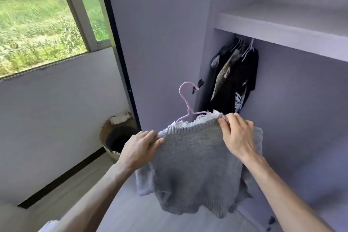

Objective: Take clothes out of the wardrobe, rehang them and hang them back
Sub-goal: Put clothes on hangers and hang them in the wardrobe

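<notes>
A grey knitted sweater [194, 171] with a white lace collar hangs in front of me on a pale pink hanger [186, 100], whose hook sticks up above the neckline. My left hand [139, 149] grips the sweater's left shoulder. My right hand [237, 133] pinches the right shoulder at the collar. The open wardrobe [293, 100] stands behind, with several dark clothes [233, 79] on white hangers under its shelf.
A white shelf [282, 34] crosses the wardrobe above the hanging clothes. The open wardrobe door [156, 43] stands left of the sweater. A woven basket [116, 137] sits on the floor by the wall below a window [37, 15].
</notes>
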Available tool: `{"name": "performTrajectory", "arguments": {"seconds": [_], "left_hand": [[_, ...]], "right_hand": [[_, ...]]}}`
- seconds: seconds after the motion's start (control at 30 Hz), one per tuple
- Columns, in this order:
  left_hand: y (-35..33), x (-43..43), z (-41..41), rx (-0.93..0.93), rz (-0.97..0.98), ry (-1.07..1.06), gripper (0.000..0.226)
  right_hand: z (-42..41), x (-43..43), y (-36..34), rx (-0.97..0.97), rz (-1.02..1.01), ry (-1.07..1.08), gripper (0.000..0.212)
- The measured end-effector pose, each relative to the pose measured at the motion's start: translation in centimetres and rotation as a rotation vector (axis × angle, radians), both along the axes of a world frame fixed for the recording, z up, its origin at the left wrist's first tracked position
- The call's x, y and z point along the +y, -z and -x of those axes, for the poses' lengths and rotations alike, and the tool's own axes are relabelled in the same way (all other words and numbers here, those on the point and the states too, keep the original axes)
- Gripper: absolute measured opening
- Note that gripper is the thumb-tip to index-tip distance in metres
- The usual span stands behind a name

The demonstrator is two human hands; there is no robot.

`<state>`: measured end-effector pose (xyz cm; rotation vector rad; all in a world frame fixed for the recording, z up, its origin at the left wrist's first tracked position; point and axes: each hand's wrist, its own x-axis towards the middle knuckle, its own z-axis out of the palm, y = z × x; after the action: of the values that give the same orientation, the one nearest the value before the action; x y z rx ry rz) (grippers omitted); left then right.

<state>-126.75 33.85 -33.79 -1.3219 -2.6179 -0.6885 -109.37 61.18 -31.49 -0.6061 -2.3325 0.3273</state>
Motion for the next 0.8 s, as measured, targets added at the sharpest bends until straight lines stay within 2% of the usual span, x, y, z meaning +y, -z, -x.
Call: {"name": "performTrajectory", "arguments": {"seconds": [0.1,0.2,0.23,0.33,0.4,0.47,0.6,0.7,0.8], "left_hand": [[0.5,1.5,0.4,0.024,-0.015,0.094,0.048],[-0.6,4.2,0.7,-0.047,-0.012,0.163,0.029],[-1.1,5.4,0.4,-0.075,-0.007,0.199,0.024],[-2.5,9.4,-2.3,-0.174,-0.035,0.322,0.029],[-3.0,11.4,-4.4,-0.308,-0.088,0.39,0.03],[-3.5,13.5,-5.4,-0.522,-0.114,0.425,0.028],[-4.7,16.9,-6.4,-0.827,0.017,0.541,0.023],[-5.9,19.2,-6.8,-0.909,0.062,0.58,0.028],[-7.6,21.7,-5.9,-0.909,0.095,0.557,0.028]], "right_hand": [[-2.0,1.7,0.2,0.006,0.017,0.118,0.035],[-4.2,3.9,0.0,0.023,0.011,0.203,0.026],[-5.0,4.7,-0.1,-0.002,0.015,0.231,0.025],[-7.8,7.2,0.3,-0.138,0.021,0.328,0.026],[-9.7,8.8,0.4,-0.202,0.026,0.393,0.029],[-10.8,10.3,0.1,-0.254,0.052,0.447,0.032],[-11.6,13.2,0.0,-0.328,0.11,0.456,0.031],[-11.2,15.3,-0.3,-0.315,0.136,0.433,0.03],[-9.8,17.5,-1.5,-0.333,0.179,0.386,0.031]]}}
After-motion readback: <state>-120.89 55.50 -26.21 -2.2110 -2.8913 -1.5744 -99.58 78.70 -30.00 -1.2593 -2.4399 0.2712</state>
